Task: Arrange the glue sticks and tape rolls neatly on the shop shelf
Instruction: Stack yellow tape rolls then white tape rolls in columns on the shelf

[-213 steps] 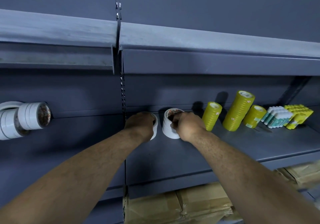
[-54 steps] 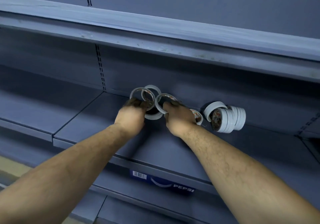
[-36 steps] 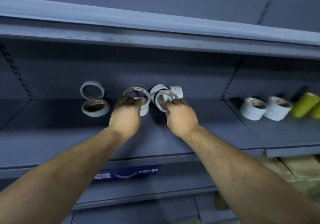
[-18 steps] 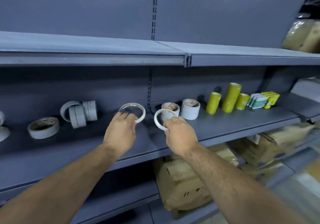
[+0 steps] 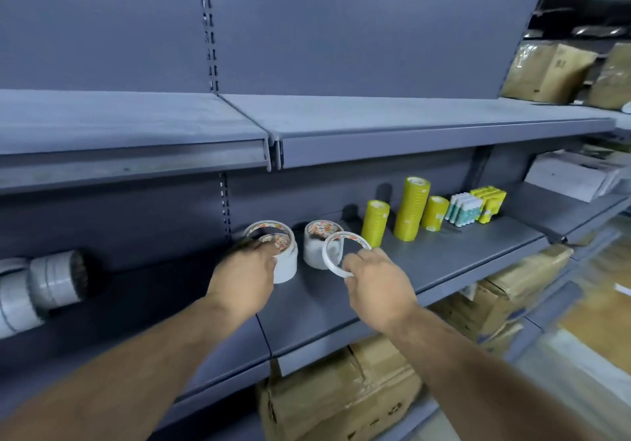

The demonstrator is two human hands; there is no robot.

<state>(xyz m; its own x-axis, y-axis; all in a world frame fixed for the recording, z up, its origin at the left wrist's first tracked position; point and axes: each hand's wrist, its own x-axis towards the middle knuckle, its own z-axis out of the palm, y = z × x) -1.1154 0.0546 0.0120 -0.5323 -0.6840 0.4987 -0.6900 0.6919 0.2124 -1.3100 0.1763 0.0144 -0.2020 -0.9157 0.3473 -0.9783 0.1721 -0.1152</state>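
Thin tape rolls, look bound for the white stacks.
Light, stiff rings with slick rims, so I'd take them by the edge. Left hand (image 5: 244, 271) curls on the first thin roll (image 5: 269, 223) atop the left white stack (image 5: 286, 266). Right hand (image 5: 377, 287) pinches the second thin roll (image 5: 324, 252) by its lower rim, just right of that stack, above the shelf (image 5: 461, 246).

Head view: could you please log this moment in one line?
left hand: holds tape ring at top of white stack | right hand: pinches thin ring before second stack
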